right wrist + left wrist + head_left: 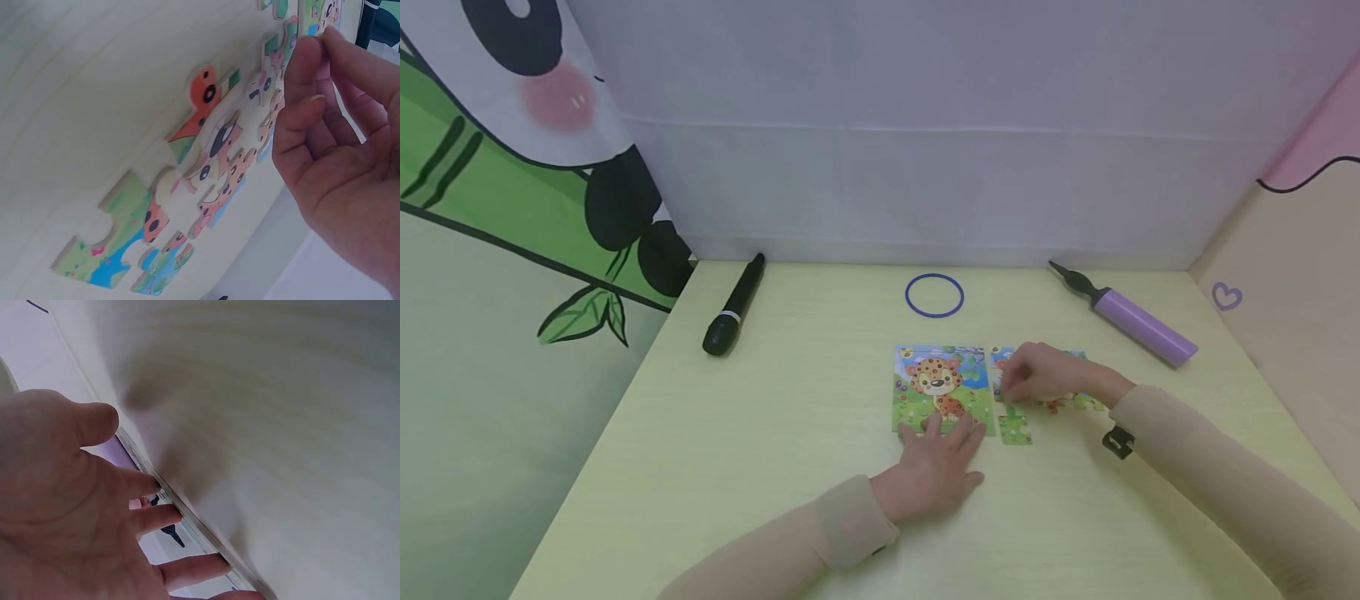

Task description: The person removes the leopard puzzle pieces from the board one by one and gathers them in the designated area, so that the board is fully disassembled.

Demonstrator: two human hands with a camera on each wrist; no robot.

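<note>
From the head camera, the left hand [936,471] lay flat, fingers spread, fingertips pressing the near edge of the rectangular leopard-picture puzzle board [940,387]. The right hand [1037,373], fingers curled downward, hovered over loose colourful cardboard puzzle pieces [1078,402]; one green piece [1016,427] lay just below its fingertips.

The left wrist camera showed straight fingers [187,569] meeting the board's edge.

In the right wrist camera, thumb and forefinger [300,62] were pinched together above the pieces; whether they held one cannot be told.

The step looked like selecting a piece; next would call for carrying it to the board.
</note>
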